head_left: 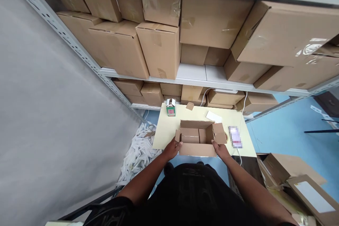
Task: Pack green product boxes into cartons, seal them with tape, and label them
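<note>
Hands (173, 148) (219, 149) gripping open carton (197, 137) sides, pale table (165, 130), blue floor (278, 127), stacked shelf boxes (159, 47)

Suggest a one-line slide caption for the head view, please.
Both hands, left hand and right hand, grip an open cardboard box on a pale table.

Green carton (171, 107), white slip (214, 116), blurred phone (235, 137) on the pale table (165, 130); boxes on shelving (196, 77).
</note>
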Tool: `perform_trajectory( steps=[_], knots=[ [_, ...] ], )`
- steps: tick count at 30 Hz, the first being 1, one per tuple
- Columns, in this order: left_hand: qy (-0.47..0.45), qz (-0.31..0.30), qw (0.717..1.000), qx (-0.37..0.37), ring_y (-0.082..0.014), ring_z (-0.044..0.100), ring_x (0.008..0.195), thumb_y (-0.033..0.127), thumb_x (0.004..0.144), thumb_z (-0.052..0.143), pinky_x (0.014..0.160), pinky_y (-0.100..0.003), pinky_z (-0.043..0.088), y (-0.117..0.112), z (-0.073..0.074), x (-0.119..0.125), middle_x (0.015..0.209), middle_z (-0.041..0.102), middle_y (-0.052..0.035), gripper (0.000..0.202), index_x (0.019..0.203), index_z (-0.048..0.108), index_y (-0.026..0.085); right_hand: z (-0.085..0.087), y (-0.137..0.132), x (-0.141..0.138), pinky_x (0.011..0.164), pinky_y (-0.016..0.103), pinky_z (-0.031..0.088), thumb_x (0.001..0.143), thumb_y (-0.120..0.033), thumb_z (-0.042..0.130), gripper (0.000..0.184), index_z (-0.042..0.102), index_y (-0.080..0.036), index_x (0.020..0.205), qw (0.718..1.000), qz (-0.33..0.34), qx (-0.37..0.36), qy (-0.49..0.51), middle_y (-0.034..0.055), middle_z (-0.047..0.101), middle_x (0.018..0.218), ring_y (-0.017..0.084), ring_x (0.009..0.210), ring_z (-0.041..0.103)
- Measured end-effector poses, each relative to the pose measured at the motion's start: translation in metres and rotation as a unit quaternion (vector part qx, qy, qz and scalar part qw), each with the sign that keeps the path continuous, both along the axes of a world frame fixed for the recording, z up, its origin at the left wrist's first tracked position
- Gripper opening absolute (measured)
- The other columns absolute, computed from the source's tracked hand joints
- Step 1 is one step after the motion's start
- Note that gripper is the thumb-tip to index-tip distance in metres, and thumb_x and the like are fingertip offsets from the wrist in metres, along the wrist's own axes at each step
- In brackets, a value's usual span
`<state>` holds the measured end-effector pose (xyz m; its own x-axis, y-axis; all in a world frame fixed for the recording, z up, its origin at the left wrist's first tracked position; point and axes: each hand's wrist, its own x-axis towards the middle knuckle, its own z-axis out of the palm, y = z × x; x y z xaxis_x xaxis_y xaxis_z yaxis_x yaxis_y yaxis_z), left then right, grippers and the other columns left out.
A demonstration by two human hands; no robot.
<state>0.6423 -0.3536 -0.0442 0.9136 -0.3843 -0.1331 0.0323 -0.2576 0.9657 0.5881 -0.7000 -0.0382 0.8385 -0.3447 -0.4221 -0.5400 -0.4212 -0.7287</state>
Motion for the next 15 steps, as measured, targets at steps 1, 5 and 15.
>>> perform_trajectory(
  steps=[1,5,15],
  knots=[
    [0.014,0.008,1.000,-0.003,-0.0335,0.045,0.147,0.064,0.087,0.064,0.125,-0.045,0.031,0.000,0.002,0.000,0.152,0.057,-0.0139,0.074,0.146,0.058,0.018,0.001,0.000,0.000,0.117,0.045,0.041,0.082,-0.071,0.060,0.067,0.076,-0.013,0.112,1.000,-0.004,0.001,0.018,0.0198,0.075,0.123,0.038,0.135,0.059],
    [0.098,0.058,0.993,-0.042,-0.0357,0.050,0.143,0.066,0.086,0.065,0.121,-0.049,0.036,-0.004,0.010,-0.006,0.152,0.057,-0.0142,0.078,0.147,0.056,0.019,0.002,-0.006,-0.002,0.117,0.046,0.041,0.081,-0.073,0.063,0.078,0.069,-0.015,0.133,0.999,-0.006,0.035,0.025,0.0175,0.067,0.139,0.035,0.140,0.054],
    [0.187,0.261,0.946,-0.046,-0.0296,0.068,0.106,0.074,0.084,0.058,0.097,-0.043,0.051,-0.050,0.032,-0.040,0.102,0.075,-0.0092,0.061,0.107,0.067,0.018,0.002,-0.006,0.016,0.118,0.036,0.041,0.079,-0.050,0.074,0.095,0.038,-0.017,0.160,0.988,-0.012,0.154,-0.017,0.0125,0.051,0.158,0.027,0.144,0.050]
  ],
)
